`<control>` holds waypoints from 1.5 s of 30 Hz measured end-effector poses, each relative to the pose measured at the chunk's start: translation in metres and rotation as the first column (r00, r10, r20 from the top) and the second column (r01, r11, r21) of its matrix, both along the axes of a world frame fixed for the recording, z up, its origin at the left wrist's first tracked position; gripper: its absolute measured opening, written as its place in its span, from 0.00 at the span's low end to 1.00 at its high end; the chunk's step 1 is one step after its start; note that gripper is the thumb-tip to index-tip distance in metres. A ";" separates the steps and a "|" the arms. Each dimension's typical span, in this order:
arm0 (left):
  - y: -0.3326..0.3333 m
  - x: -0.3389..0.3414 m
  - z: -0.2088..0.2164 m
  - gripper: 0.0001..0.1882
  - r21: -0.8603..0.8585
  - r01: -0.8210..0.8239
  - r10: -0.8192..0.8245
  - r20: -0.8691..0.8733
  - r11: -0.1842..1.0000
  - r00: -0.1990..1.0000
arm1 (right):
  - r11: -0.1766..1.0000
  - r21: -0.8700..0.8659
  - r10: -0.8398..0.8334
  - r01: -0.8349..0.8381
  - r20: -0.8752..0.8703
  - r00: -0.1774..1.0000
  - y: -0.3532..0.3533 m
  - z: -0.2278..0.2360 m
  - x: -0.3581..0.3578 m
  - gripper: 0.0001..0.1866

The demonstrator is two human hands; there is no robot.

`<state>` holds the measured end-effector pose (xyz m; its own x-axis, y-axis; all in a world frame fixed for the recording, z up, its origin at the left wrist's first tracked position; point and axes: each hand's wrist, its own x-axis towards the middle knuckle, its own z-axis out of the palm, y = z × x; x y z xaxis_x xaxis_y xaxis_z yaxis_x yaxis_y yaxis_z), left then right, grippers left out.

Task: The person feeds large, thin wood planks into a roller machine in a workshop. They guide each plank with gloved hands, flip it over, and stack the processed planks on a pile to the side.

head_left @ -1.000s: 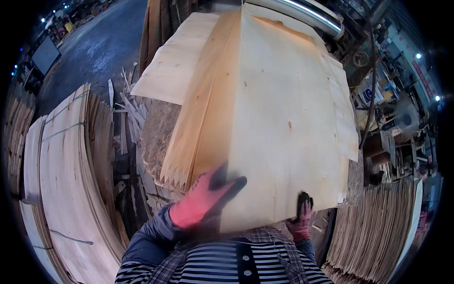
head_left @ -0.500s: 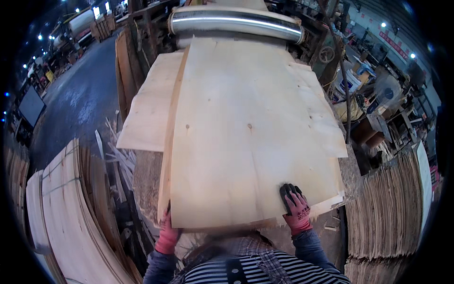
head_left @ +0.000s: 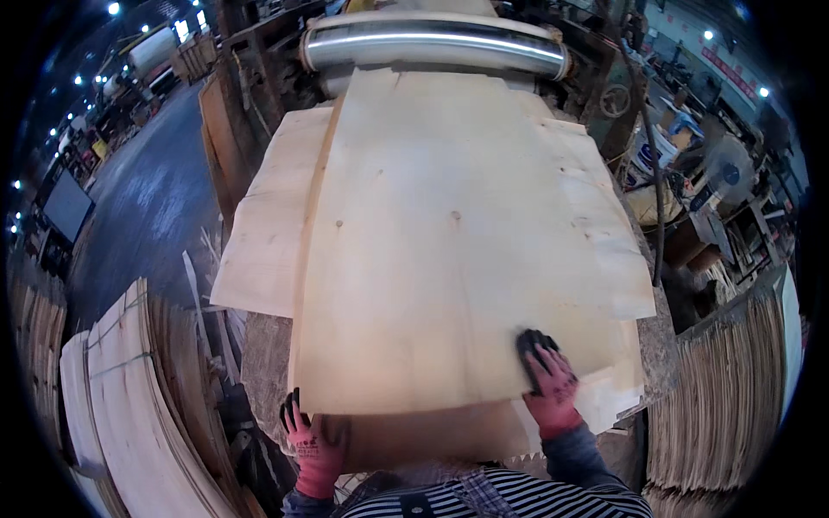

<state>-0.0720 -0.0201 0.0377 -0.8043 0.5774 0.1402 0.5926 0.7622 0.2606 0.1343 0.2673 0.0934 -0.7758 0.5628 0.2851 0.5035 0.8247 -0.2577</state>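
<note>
A broad, pale wood veneer sheet [head_left: 432, 285] with small knots lies on top of other veneer sheets in front of me. My right hand [head_left: 550, 380], in a pink glove with black fingertips, rests on its near right part with fingers stretched out. My left hand [head_left: 316, 445], gloved alike, is at the sheet's near left corner, its fingers extended and its thumb blurred. Whether it touches the corner I cannot tell. A browner sheet [head_left: 423, 436] shows below the top sheet's near edge, between my hands. Another veneer sheet [head_left: 259, 250] sticks out at the left.
A shiny metal roller [head_left: 432, 45] spans the far end of the sheets. Stacked veneer stands at the left [head_left: 129, 388] and right [head_left: 717, 414]. Wood scraps [head_left: 226, 337] lie beside the left stack. A dark hose or bar [head_left: 652, 190] runs down the right side.
My left hand has come nearer to my body and its fingers now show. More of the browner sheet is visible below the top sheet's near edge. My right hand stays on the sheet.
</note>
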 end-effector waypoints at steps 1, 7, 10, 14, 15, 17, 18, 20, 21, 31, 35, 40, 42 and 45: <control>0.001 -0.003 -0.012 0.29 0.001 0.085 -0.083 -0.143 0.996 0.986 | 1.000 0.011 0.010 -0.010 -0.003 1.000 -0.005 0.013 0.008 0.35; -0.039 0.014 -0.106 0.19 0.147 0.126 -0.146 0.133 0.981 0.980 | 0.998 -0.050 0.052 -0.050 0.042 0.998 -0.044 0.049 0.048 0.32; -0.040 0.003 -0.111 0.18 0.247 -0.105 0.009 0.362 0.963 0.932 | 0.998 -0.058 0.000 0.000 0.001 1.000 -0.053 0.041 0.054 0.30; -0.031 -0.025 -0.112 0.17 0.311 -0.456 0.176 0.633 0.834 0.754 | 0.999 -0.040 -0.012 0.010 -0.049 0.999 -0.045 0.034 0.004 0.31; -0.023 -0.030 -0.109 0.17 0.313 -0.487 0.180 0.663 0.816 0.727 | 0.999 -0.025 -0.031 0.030 -0.051 0.998 -0.040 0.028 -0.007 0.32; -0.007 -0.034 -0.081 0.15 0.315 -0.427 0.172 0.598 0.848 0.783 | 0.999 0.001 -0.038 0.038 -0.090 0.995 -0.021 0.016 -0.034 0.33; -0.003 -0.031 -0.073 0.15 0.371 -0.425 0.181 0.541 0.826 0.822 | 0.999 0.016 -0.041 0.044 -0.118 0.992 -0.010 0.009 -0.047 0.34; 0.010 -0.024 -0.060 0.17 0.481 -0.405 0.199 0.423 0.777 0.884 | 0.998 0.043 -0.036 0.043 -0.155 0.987 0.016 -0.002 -0.072 0.34; 0.015 -0.021 -0.046 0.15 0.474 -0.437 0.214 0.453 0.764 0.865 | 0.998 0.052 -0.027 0.036 -0.162 0.986 0.030 -0.008 -0.085 0.34; 0.012 -0.022 -0.062 0.10 0.511 -0.263 0.138 0.268 0.818 0.953 | 0.894 0.361 -0.258 0.265 -0.069 0.964 0.159 -0.069 -0.184 0.33; 0.008 -0.022 -0.041 0.09 0.458 -0.228 0.155 0.191 0.859 0.969 | 0.979 0.150 0.138 -0.140 0.023 0.990 0.071 -0.045 -0.153 0.39; 0.016 -0.017 0.007 0.08 0.679 -0.092 -0.097 0.235 0.729 0.967 | 0.938 -0.135 0.344 -0.318 0.452 0.823 -0.023 -0.083 -0.029 0.45; 0.012 -0.009 0.030 0.09 0.676 -0.153 -0.181 0.397 0.721 0.900 | 0.960 -0.167 0.275 -0.224 0.416 0.867 -0.041 -0.076 -0.010 0.42; -0.003 0.007 0.031 0.14 0.777 -0.180 -0.314 0.438 0.603 0.842 | 0.980 -0.107 0.195 -0.169 0.321 0.927 -0.053 -0.073 0.008 0.37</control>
